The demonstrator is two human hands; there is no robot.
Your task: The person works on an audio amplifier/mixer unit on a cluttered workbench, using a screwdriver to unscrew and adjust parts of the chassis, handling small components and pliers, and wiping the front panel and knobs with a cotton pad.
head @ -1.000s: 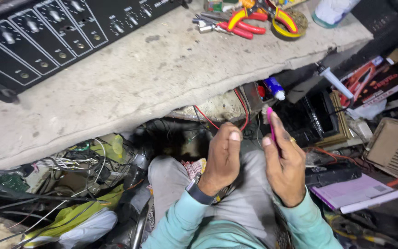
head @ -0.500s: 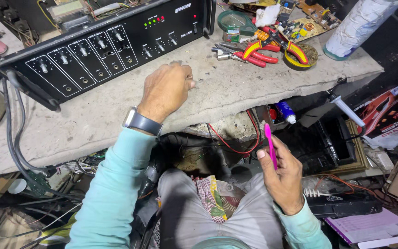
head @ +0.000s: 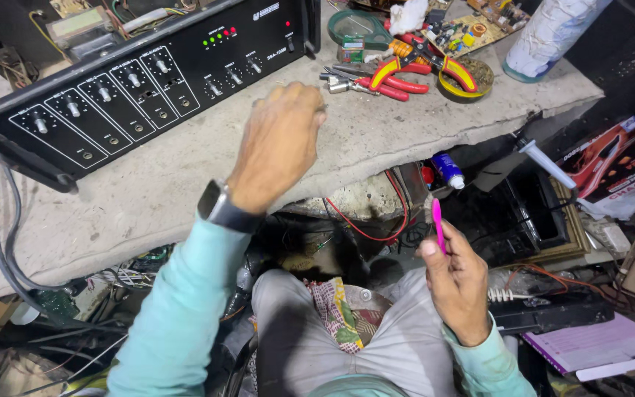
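Low at centre right of the frame, the right hand (head: 458, 283) pinches a slim pink tool (head: 437, 224) upright between thumb and fingers, above the person's lap. At upper centre, the left hand (head: 281, 140) hovers over the worn grey bench top (head: 112, 213), fingers loosely curled and holding nothing, just below the black amplifier (head: 134, 81). Red-and-yellow pliers (head: 406, 73) lie to its right.

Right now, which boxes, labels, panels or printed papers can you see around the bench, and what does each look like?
Amplifier front panel: back left of the bench, long black face, white markings, silver knobs, green and red lights.
Cardboard box: right, below the bench, red and black.
Booklet: lower right, flat, pale pink pages, purple edge.
Small bottle: under the bench edge, blue label, white cap.
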